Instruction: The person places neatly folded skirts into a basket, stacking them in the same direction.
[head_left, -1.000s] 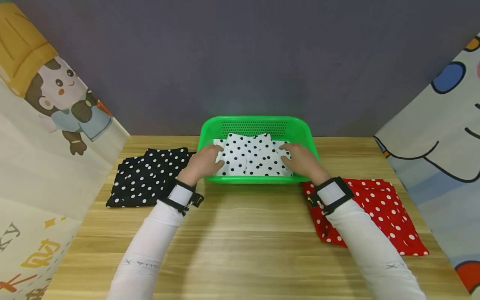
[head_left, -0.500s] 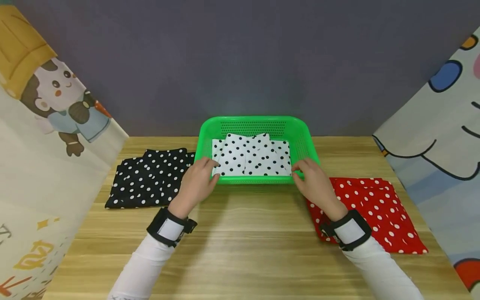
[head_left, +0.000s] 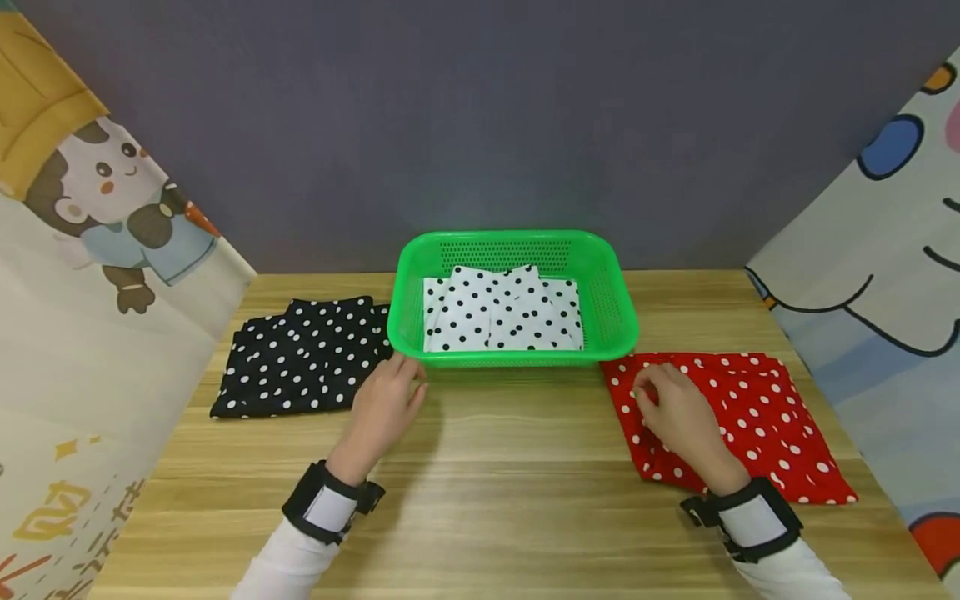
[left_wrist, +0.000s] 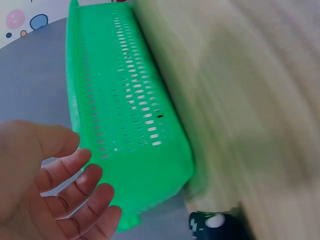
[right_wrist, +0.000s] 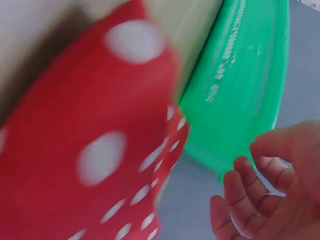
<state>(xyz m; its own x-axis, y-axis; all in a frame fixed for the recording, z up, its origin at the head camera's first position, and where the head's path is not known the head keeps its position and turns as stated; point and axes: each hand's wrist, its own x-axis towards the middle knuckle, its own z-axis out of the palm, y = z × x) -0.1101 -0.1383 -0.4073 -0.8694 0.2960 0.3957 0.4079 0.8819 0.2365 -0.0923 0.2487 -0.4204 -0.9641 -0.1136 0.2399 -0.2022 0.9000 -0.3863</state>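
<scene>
A folded white cloth with black dots lies inside the green plastic basket. My left hand hovers by the basket's front left corner, beside a folded black cloth with white dots. Its fingers bend loosely and hold nothing, as the left wrist view shows against the basket wall. Over a folded red cloth with white dots hangs my right hand. In the right wrist view its relaxed fingers are apart from the red cloth, with nothing between them.
The basket stands at the back of a wooden table, close to a dark grey wall. Printed cloth panels with cartoon figures flank the table, one at the left and another at the right.
Both hands have come away from the white cloth and out of the basket, drawing back toward me and apart. The white cloth stays in the basket.
</scene>
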